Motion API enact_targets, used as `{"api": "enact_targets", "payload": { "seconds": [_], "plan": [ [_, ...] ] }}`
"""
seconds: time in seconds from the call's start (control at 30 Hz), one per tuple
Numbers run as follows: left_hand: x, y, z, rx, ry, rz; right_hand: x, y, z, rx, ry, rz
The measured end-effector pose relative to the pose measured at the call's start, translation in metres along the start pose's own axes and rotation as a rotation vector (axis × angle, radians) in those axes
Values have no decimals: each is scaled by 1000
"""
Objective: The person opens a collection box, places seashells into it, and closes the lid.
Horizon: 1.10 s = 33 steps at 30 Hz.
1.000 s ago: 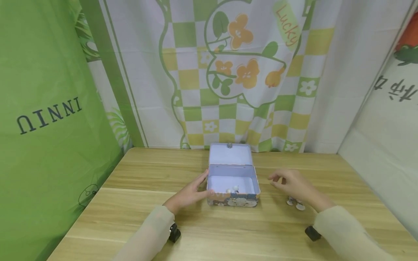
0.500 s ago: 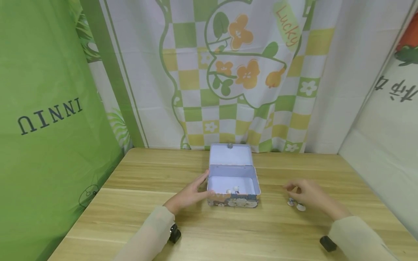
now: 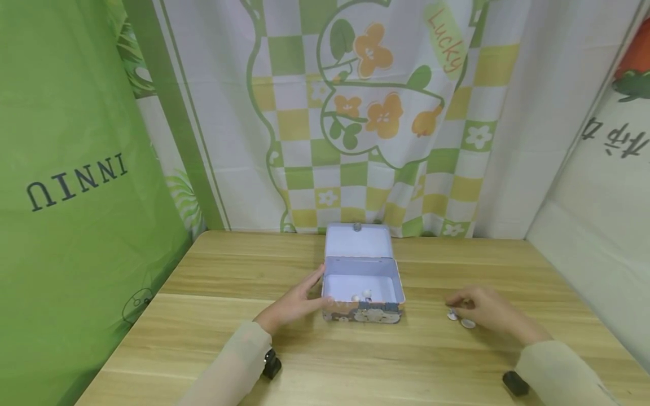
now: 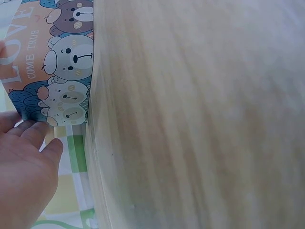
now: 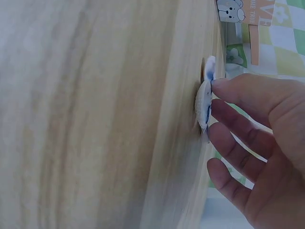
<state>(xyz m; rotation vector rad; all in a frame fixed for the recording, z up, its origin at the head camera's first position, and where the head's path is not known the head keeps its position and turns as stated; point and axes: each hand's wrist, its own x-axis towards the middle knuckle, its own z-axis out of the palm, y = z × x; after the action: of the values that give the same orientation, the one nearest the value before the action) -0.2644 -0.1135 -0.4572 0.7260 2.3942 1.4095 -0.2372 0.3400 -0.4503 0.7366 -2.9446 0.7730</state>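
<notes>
A tin box [image 3: 363,311] printed with cartoon bears stands on the table with its lid [image 3: 358,241] raised. Two or so small white rounded pieces [image 3: 367,294] lie inside near its front wall. My left hand [image 3: 290,303] rests against the box's left side, thumb at the front edge and fingers fairly straight. To the right, my right hand [image 3: 484,310] is low over small white pieces with blue marks [image 5: 204,100]. Its thumb and fingertips are at these pieces, not visibly closed round one. One white disc [image 3: 468,323] lies just in front of that hand.
The wooden table [image 3: 325,372] extends around the box. A checked, flowered curtain [image 3: 355,113] hangs behind the far edge, a green cloth [image 3: 76,254] at the left, and a white cloth [image 3: 599,214] at the right. Each sleeve has a black device near the wrist.
My right hand has moved from beside the box to the right and down to the small white pieces. My left hand and the box have stayed in place.
</notes>
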Motion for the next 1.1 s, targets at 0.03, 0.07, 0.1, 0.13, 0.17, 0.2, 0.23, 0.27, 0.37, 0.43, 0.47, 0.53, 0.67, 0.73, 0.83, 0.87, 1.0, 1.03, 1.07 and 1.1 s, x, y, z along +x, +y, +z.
{"api": "enact_targets", "payload": {
  "seconds": [0.03, 0.07, 0.1, 0.13, 0.17, 0.2, 0.23, 0.27, 0.37, 0.43, 0.47, 0.53, 0.67, 0.73, 0.83, 0.87, 1.0, 1.03, 1.07, 1.1],
  "plan": [
    [0, 0, 0, 0, 0, 1, 0, 1, 0, -1, -2, -9],
    [0, -1, 0, -1, 0, 1, 0, 1, 0, 2, -3, -7],
    [1, -1, 0, 0, 0, 2, 0, 1, 0, 4, -7, -5],
    [1, -1, 0, 1, -1, 4, 0, 1, 0, 6, -8, 0],
    [1, -1, 0, 1, -1, 5, 1, 1, 0, 5, -12, -3],
    [1, -2, 0, 0, -2, 7, 1, 1, 0, 4, -13, 7],
    [1, -2, 0, -2, -2, 8, 1, 1, 0, 2, -15, 10],
    [1, -1, 0, -3, -2, 9, 1, 1, 0, -1, -14, 20],
    [0, -1, 0, -2, -2, 11, 1, 0, 0, -14, -13, 29],
    [0, 0, 0, 1, -2, 10, 1, 0, 0, -16, -13, 30],
    [0, 1, 0, 3, -1, 8, 1, 0, 0, -16, -13, 29],
    [-1, 2, 0, 8, 0, 8, 1, -1, 0, -13, -12, 26],
    [-1, 4, 0, 21, 6, 10, 0, -3, 0, 5, -19, 33],
    [-1, 4, 0, 26, 9, 13, -1, -3, 1, 15, -23, 44],
    [-1, 4, 0, 25, 11, 14, -1, -2, 0, 33, -26, 44],
    [0, 4, 0, 22, 10, 15, -1, -2, 0, 36, -27, 45],
    [0, 3, 0, 9, 5, 16, -1, -6, -5, 83, -43, 72],
    [0, 2, 0, 5, 4, 17, -1, -8, -7, 92, -49, 81],
    [0, 2, 0, 3, 3, 17, -1, -10, -10, 103, -54, 90],
    [0, 1, 0, 4, 3, 17, -1, -13, -11, 117, -59, 99]
  ]
}}
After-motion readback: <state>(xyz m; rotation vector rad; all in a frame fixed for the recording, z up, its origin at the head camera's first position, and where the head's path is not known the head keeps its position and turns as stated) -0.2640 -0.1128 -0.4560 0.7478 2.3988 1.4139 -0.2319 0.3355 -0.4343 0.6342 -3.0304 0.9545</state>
